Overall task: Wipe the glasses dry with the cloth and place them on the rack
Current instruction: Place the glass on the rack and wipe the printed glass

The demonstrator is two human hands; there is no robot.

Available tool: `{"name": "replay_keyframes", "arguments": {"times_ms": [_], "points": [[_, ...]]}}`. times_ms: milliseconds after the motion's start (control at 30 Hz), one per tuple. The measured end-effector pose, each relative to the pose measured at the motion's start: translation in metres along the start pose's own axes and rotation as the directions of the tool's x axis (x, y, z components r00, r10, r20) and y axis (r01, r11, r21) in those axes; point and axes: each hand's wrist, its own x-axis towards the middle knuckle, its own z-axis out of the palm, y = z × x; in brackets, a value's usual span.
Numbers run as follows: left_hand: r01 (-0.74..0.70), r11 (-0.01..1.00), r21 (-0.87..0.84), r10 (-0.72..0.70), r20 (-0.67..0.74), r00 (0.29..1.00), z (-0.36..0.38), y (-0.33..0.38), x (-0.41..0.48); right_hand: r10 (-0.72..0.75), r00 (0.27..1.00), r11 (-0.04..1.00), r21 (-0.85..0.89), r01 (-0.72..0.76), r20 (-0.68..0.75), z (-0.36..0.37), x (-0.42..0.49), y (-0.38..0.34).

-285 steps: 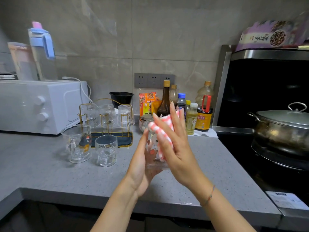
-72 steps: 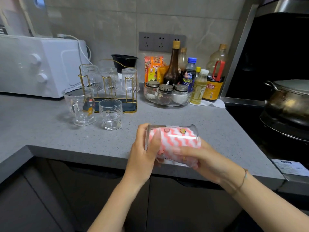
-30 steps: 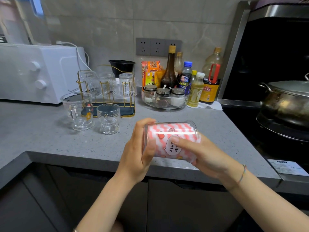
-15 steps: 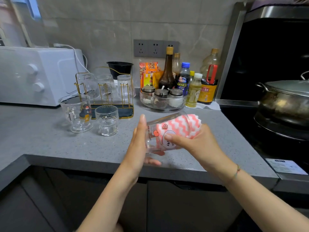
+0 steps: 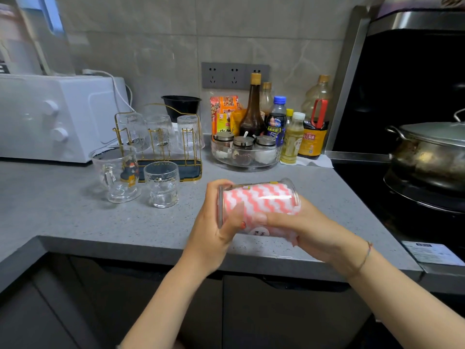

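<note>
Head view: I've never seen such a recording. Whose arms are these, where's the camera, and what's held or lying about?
No machine: a person wears one wide-angle camera on the head, looking forward and down, so both arms are their own. The left hand grips a glass held sideways above the counter; the right hand holds a pink-and-white cloth stuffed inside it. On the counter stand a mug and a small glass, in front of a gold rack carrying three upturned glasses. Bottles and jars stand behind; a pot sits at right.
</note>
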Motion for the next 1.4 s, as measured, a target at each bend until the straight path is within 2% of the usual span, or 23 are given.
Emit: {"name": "replay_keyframes", "arguments": {"times_ms": [133, 267, 467, 600, 667, 767, 900, 1000, 1167, 1300, 1400], "points": [[-0.071, 0.997, 0.028, 0.071, 0.019, 0.997, -0.003, -0.003, -0.002, 0.042, 0.996, 0.995, 0.091, -0.048, 0.074, -0.003, -0.003, 0.001], [-0.053, 0.998, -0.045, 0.054, 0.023, 0.998, -0.002, -0.002, -0.004, 0.004, 1.000, 0.999, 0.045, -0.003, -0.026, 0.000, 0.001, 0.009], [0.180, 0.979, -0.095, -0.176, 0.056, 0.983, -0.003, 0.000, 0.001, -0.110, 0.986, 0.988, -0.125, 0.094, -0.129, 0.007, 0.000, -0.003], [0.454, 0.849, -0.271, -0.437, 0.123, 0.891, -0.004, 0.008, 0.006, -0.214, 0.961, 0.955, -0.242, 0.168, -0.177, 0.011, 0.000, -0.002], [0.513, 0.798, -0.316, -0.489, 0.158, 0.858, -0.004, 0.009, 0.008, -0.246, 0.955, 0.929, -0.320, 0.184, -0.167, 0.012, 0.000, 0.000], [0.452, 0.839, -0.303, -0.452, 0.075, 0.889, 0.001, 0.010, 0.007, -0.206, 0.970, 0.933, -0.326, 0.155, -0.130, 0.010, -0.002, -0.001], [0.252, 0.946, -0.206, -0.266, -0.044, 0.963, 0.004, 0.008, 0.006, -0.047, 0.998, 0.984, -0.172, 0.051, 0.031, 0.009, -0.005, -0.002], [0.103, 0.985, -0.135, -0.106, -0.013, 0.994, 0.002, 0.007, 0.004, -0.018, 0.992, 1.000, -0.008, 0.019, 0.124, 0.003, -0.007, -0.004], [-0.080, 0.995, -0.063, 0.085, 0.081, 0.993, -0.008, 0.007, 0.005, -0.046, 0.975, 0.980, 0.199, 0.001, 0.217, -0.007, -0.006, -0.002], [-0.133, 0.990, 0.038, 0.127, 0.145, 0.981, -0.016, 0.004, 0.005, -0.072, 0.974, 0.966, 0.257, 0.016, 0.213, -0.004, -0.009, -0.002], [-0.134, 0.990, 0.033, 0.128, 0.150, 0.980, -0.016, 0.007, 0.005, -0.023, 0.997, 0.978, 0.210, 0.007, 0.074, -0.001, -0.007, 0.000]]}}
